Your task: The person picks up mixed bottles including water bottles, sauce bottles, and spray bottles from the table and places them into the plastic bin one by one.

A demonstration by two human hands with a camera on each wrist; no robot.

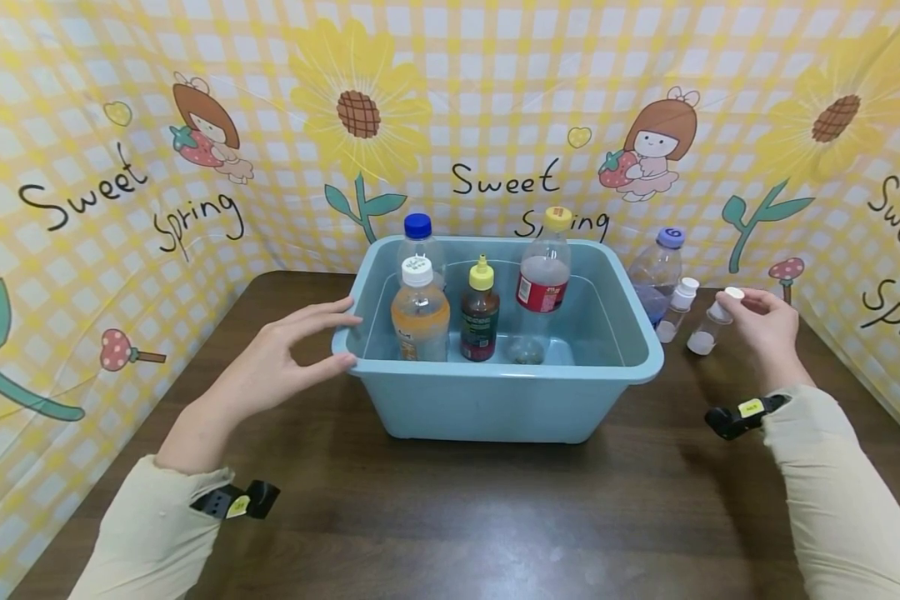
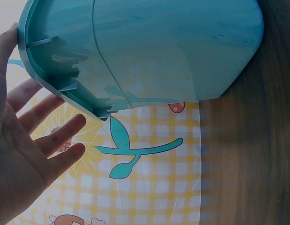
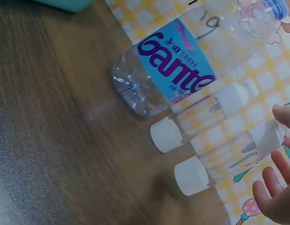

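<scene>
The small clear-plastic cylindrical bottle with a white cap and white foot (image 1: 709,328) is at the right of the light-blue rectangular plastic tub (image 1: 487,408), upright or nearly so; whether its foot rests on the brown wood-grain table (image 1: 450,508) or is just off it, I can't tell. The right hand (image 1: 768,325) has its grip closed round the white top, thumb on one side and index finger on the other, the remaining fingers clear. The left hand (image 1: 292,350) lays spread fingers and thumb against the tub's rim without clenching.

The bottle should be light, its clear wall thin but fairly stiff, smooth enough to slide under a dry fingertip. The cap looks the best hold: firm, narrow and clear of the matching small white-capped bottle (image 1: 676,315) just beside it. A pinch that high may let the foot swing, so a straight pull suits it, away from that neighbour and the larger clear bottle with a purple cap and blue label (image 1: 656,275). Breakage seems unlikely; tipping, or a twist loosening the cap, is the likelier trouble
</scene>
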